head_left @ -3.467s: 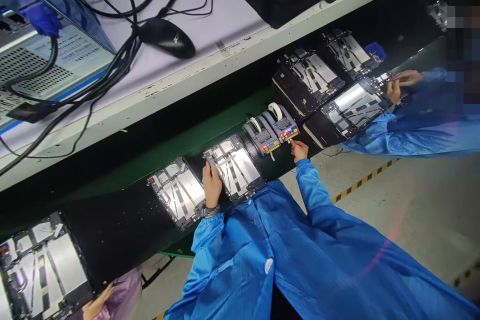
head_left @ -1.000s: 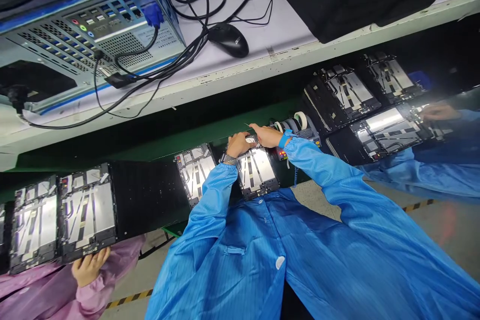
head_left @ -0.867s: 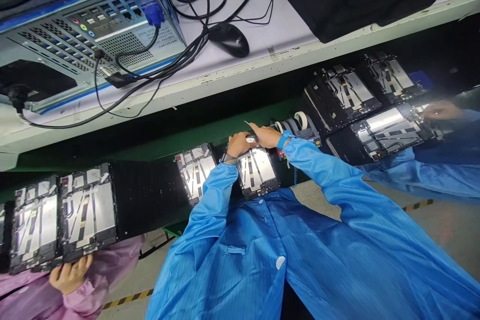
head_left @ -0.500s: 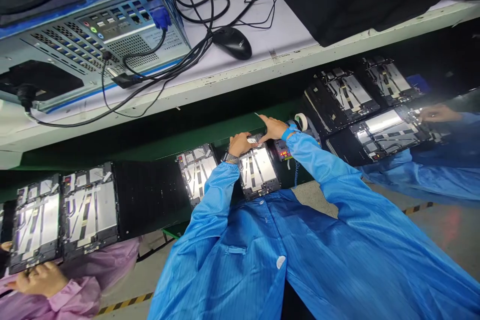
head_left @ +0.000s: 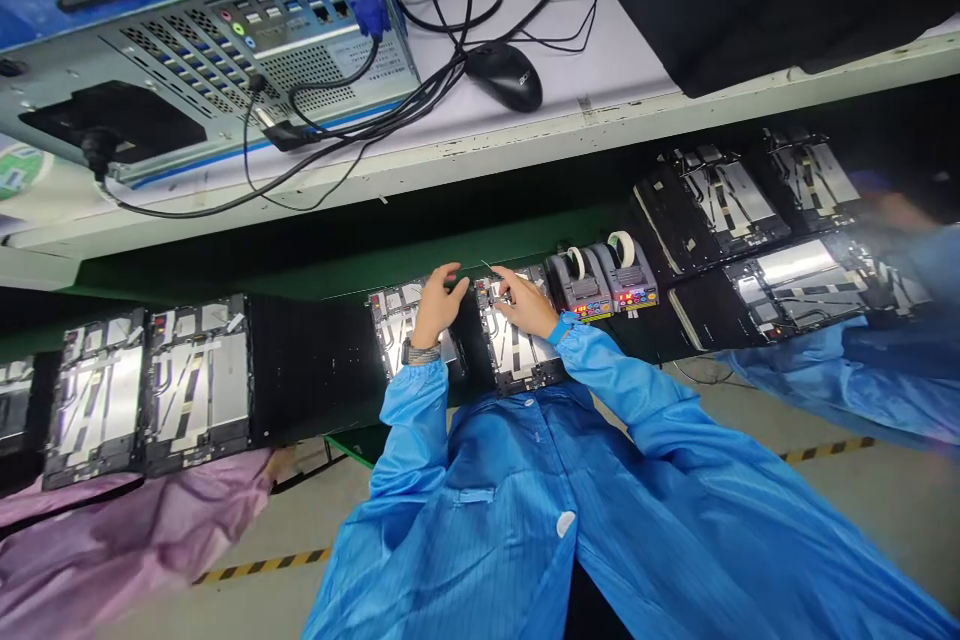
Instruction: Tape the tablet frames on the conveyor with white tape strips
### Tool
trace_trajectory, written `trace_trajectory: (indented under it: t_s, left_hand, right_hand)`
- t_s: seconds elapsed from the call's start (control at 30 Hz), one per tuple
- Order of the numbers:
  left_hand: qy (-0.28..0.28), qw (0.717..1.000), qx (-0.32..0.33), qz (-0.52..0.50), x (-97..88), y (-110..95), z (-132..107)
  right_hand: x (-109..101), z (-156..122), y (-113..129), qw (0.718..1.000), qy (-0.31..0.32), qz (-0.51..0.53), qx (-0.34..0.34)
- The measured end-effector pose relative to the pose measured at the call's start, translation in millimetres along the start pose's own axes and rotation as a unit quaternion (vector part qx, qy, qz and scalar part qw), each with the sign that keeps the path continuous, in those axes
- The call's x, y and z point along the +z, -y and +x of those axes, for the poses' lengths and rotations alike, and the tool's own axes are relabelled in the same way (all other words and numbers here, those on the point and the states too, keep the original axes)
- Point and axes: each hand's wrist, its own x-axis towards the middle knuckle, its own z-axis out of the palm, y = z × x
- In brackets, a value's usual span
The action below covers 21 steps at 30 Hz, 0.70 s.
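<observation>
My left hand (head_left: 440,305) is raised over an opened tablet-like unit (head_left: 394,345) with silver panels and black flat cables, its thumb and fingers apart. Over the neighbouring opened unit (head_left: 517,348), directly in front of me, is my right hand (head_left: 527,305). Its index finger stretches out and the thumb stands apart from it. A thin pale sliver (head_left: 486,265) shows at the index fingertip; it is too small to name. Whether the right fingers touch the unit is hard to tell. Both units lie flat, side by side.
Two tape dispensers (head_left: 581,298) with white rolls stand right of my hands. More opened units (head_left: 199,385) lie left and right along the dark bench. Co-workers' sleeves (head_left: 142,540) show at both sides. A shelf above holds a computer case (head_left: 300,70), cables and a mouse (head_left: 504,77).
My left hand has lifted off the front unit and moved left. My right hand has come lower over that unit. The camera view has shifted, showing the tape dispensers more fully.
</observation>
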Motion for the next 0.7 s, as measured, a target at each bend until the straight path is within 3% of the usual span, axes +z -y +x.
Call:
trace_trajectory:
  t_s: [0.13,0.23,0.5,0.7]
  left_hand:
    - [-0.002,0.998,-0.048,-0.046,19.8,20,-27]
    - [-0.005,0.995,-0.067,-0.075,36.8,29,-37]
    - [-0.003,0.986,-0.099,-0.136,60.8,40,-37]
    - [0.002,0.978,-0.099,-0.184,67.7,36,-34]
  right_hand:
    - [6,20,0,0.997,0.059,-0.046,-0.014]
    - [7,29,-1,0.996,0.064,-0.053,-0.029]
    - [8,46,-1,0.988,0.079,-0.066,-0.119]
    - [8,53,-13,0.985,0.101,-0.050,-0.129]
